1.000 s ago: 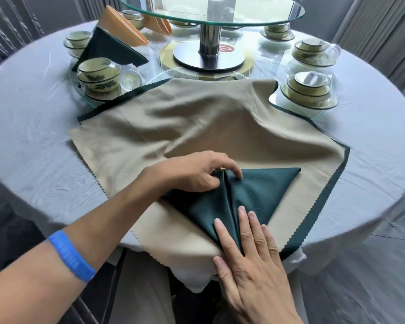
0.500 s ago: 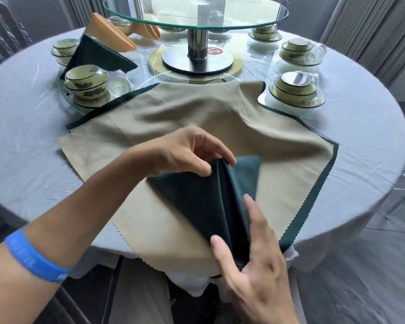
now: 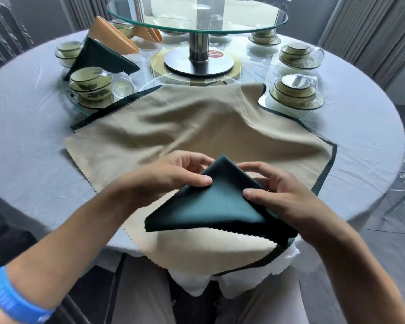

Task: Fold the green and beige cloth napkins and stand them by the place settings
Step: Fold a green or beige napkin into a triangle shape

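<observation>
Left hand: the left hand [image 3: 171, 176] pinches the left slope of the green napkin [image 3: 216, 204], thumb on the near face, fingers curled behind the peak.
Right hand: the right hand [image 3: 282, 195] grips the right slope of the same napkin, thumb pressed on the near face, fingers curled behind the far side.
Green napkin: folded into a triangle, peak pointing far, zigzag-cut edge along its near side; held between both hands above the near part of the beige napkin [image 3: 197, 127].
Beige napkin: spread open and rumpled on the grey tablecloth [image 3: 33, 136], its near corner hanging over the table edge; a dark green border shows along its left far edge and right side.
Finished napkins: a dark green folded napkin [image 3: 98, 58] stands far left, with an orange folded napkin [image 3: 112, 36] just behind it; another orange one [image 3: 150, 33] stands further right.
Place settings: stacked bowls [image 3: 90, 86] at far left beside the standing napkins; a stacked cup and saucers [image 3: 295, 92] at far right, touching the beige napkin's far corner.
Centre: a glass turntable [image 3: 197, 17] on a metal post.
Wrist: a blue band [image 3: 12, 300] on the left forearm.
</observation>
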A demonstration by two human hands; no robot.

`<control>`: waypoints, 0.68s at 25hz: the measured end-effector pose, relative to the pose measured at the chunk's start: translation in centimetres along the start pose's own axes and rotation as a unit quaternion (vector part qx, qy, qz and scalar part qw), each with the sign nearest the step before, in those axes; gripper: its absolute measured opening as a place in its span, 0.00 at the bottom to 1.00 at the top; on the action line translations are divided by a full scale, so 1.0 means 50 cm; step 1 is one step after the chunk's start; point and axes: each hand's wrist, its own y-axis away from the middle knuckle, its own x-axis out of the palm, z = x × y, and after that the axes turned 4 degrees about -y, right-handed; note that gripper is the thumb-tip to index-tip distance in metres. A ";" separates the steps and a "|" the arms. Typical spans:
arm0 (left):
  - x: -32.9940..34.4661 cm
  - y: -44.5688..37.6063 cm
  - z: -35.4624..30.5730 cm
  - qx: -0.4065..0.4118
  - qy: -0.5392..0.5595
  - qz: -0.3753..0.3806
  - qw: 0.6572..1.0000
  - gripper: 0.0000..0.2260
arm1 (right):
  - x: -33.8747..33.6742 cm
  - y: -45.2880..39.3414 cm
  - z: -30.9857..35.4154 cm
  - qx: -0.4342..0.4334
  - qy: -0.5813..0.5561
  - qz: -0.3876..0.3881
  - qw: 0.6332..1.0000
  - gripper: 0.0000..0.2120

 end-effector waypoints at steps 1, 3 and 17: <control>0.006 -0.005 0.012 -0.007 0.005 -0.003 1.000 0.18 | -0.014 -0.011 -0.001 0.016 -0.010 0.024 1.000 0.20; 0.017 -0.014 0.018 -0.023 0.006 -0.001 1.000 0.16 | -0.037 -0.028 -0.007 0.024 -0.023 0.046 0.998 0.21; 0.075 0.066 0.101 0.071 -0.532 -0.149 0.831 0.30 | -0.075 0.040 -0.105 -0.147 0.338 -0.020 0.929 0.27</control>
